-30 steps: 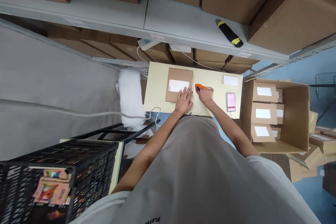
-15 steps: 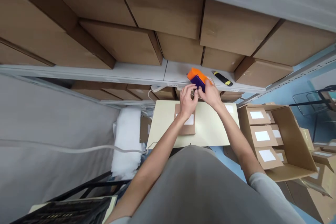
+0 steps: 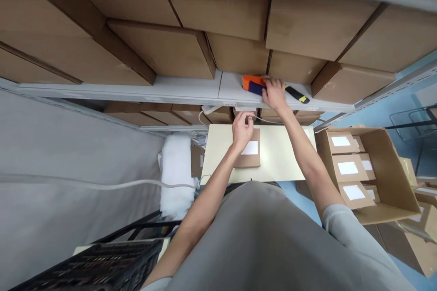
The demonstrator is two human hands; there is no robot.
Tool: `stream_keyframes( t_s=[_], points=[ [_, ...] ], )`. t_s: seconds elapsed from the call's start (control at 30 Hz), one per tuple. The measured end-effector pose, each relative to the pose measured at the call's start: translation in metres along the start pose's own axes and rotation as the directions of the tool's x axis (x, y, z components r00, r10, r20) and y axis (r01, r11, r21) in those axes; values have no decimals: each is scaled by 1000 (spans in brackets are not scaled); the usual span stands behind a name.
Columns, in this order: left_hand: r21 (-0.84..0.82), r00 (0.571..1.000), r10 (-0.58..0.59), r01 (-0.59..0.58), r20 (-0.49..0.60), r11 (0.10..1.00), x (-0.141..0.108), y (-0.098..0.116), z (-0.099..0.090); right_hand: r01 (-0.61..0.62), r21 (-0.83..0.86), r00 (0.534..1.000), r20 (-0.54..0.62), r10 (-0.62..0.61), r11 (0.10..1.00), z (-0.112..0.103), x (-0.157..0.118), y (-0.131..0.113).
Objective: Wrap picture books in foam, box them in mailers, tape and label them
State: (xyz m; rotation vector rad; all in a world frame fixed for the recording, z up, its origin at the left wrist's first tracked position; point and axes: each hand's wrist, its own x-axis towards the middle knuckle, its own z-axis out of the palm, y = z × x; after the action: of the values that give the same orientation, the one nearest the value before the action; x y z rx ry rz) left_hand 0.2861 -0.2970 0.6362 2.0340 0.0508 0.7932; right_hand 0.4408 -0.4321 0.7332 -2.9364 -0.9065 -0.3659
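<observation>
My right hand [image 3: 275, 93] is on the grey shelf, its fingers closed over one end of an orange and purple tape dispenser [image 3: 252, 85]. Just right of it lies a black and yellow box cutter [image 3: 297, 94]. My left hand [image 3: 242, 132] is above the far part of a small brown cardboard box [image 3: 251, 160] with a white label. Its fingers are curled in towards the thumb, and whatever they may pinch is too small to make out. The box lies flat on a cream tabletop [image 3: 278, 159], partly covered by my left hand and wrist.
Large cardboard boxes [image 3: 235, 4] fill the shelf behind. To the right, an open carton [image 3: 392, 177] holds several small labelled boxes. White wrapping material [image 3: 175, 173] stands left of the table, and a pale cable [image 3: 129, 183] runs in from the left. A black crate [image 3: 119, 263] is at lower left.
My right hand has moved the tape dispenser away from my left hand, back onto the shelf beside the box cutter. My left hand has dropped nearer the small box, its fingers more curled.
</observation>
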Motion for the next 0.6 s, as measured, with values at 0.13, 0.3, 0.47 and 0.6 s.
stream_keyframes(
  t_s=[0.13, 0.3, 0.47, 0.6],
  points=[
    [134, 981, -152, 135, 124, 982, -70, -43, 11, -128, 173, 981, -125, 150, 977, 45, -81, 7],
    [282, 922, -313, 246, 226, 927, -164, -72, 14, -451, 533, 892, 232, 389, 716, 142, -239, -12],
    [367, 872, -298, 150, 389, 918, -211, -74, 17, -723, 647, 686, 632, 360, 242, 214, -348, -50],
    [386, 834, -303, 119, 461, 915, -226, -77, 23, -750, 652, 662, 734, 155, 116, 230, -365, -71]
  ],
)
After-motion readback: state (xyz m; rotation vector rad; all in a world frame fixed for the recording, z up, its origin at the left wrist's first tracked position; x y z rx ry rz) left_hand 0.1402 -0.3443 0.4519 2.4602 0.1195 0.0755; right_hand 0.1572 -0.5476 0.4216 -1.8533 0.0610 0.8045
